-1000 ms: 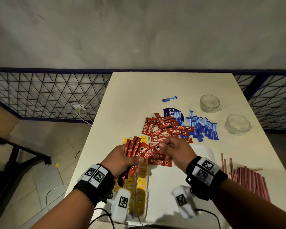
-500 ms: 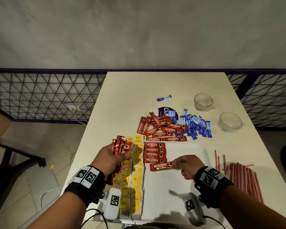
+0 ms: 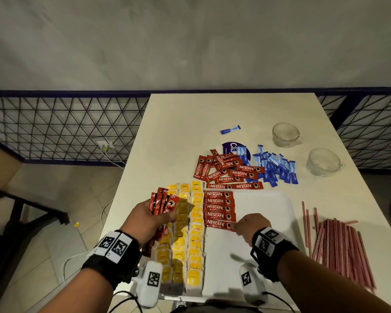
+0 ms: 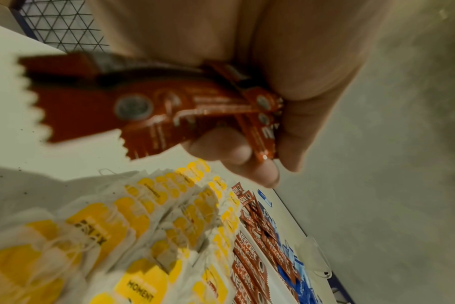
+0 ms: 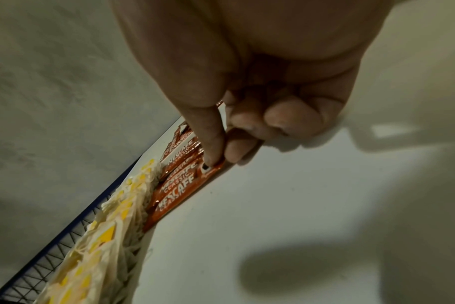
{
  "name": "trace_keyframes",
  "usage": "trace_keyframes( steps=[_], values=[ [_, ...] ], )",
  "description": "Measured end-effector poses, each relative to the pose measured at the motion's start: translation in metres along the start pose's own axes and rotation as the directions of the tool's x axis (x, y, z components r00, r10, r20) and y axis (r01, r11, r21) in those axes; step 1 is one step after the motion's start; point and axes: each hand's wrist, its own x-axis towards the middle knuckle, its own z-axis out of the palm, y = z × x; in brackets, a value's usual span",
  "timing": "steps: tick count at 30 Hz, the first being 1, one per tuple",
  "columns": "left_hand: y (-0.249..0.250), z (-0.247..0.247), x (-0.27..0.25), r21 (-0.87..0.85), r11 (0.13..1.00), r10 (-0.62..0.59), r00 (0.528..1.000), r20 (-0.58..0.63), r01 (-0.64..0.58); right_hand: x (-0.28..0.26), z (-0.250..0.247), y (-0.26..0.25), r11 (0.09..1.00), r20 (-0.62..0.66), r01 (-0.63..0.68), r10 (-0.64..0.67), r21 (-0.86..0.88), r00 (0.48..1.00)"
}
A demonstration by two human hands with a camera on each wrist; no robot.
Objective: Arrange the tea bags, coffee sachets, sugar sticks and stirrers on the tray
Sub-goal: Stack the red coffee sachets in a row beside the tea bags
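A white tray (image 3: 264, 204) lies at the table's near edge. Rows of yellow tea bags (image 3: 195, 224) (image 4: 133, 232) fill its left side. Beside them runs a column of red coffee sachets (image 3: 219, 207) (image 5: 179, 179). My right hand (image 3: 252, 227) (image 5: 218, 152) pinches the right end of the nearest sachet (image 3: 219, 224) (image 5: 177, 195) of that column, thumb on top, the sachet lying on the tray. My left hand (image 3: 150, 219) (image 4: 268, 131) grips a fanned bundle of coffee sachets (image 3: 163, 202) (image 4: 169, 107) above the tea bags' left edge.
Beyond the tray lie a loose heap of coffee sachets (image 3: 226, 171), a pile of blue sugar sticks (image 3: 275, 168) and one stray stick (image 3: 230, 129). Two glass cups (image 3: 286, 134) (image 3: 324, 162) stand at the right. Red stirrers (image 3: 339, 247) lie right of the tray.
My right hand took one sachet from the left hand's bundle, carried it down and right, and set it at the near end of the column. The left hand drew back left.
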Motion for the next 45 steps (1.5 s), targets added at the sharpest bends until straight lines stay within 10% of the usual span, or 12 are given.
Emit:
trace_keyframes(
  steps=[7, 25, 31, 38, 45],
  values=[
    [-0.003, -0.003, -0.001, 0.006, 1.0, -0.01, 1.0, -0.007, 0.01, 0.002, -0.004, -0.009, 0.962, -0.046, 0.008, -0.021, -0.274, 0.999],
    [-0.007, -0.002, 0.001, 0.004, 1.0, -0.011, 1.0, -0.001, 0.011, -0.001, -0.008, -0.014, 0.943, -0.053, 0.041, -0.062, -0.33, 0.997],
    [-0.007, -0.001, 0.001, 0.057, 0.998, -0.005, 0.999, 0.035, 0.003, -0.023, -0.019, -0.018, 0.99, -0.142, 0.137, -0.14, -0.031, 0.98],
    [0.013, 0.031, -0.007, 0.064, 0.996, 0.038, 0.973, 0.23, -0.054, -0.067, -0.021, -0.061, 0.745, 0.048, 0.506, -0.58, 0.434, 0.813],
    [0.014, 0.03, -0.002, 0.041, 0.999, 0.01, 0.982, 0.19, -0.018, -0.06, -0.032, -0.036, 0.667, 0.02, 0.294, -0.42, 0.684, 0.908]
  ],
)
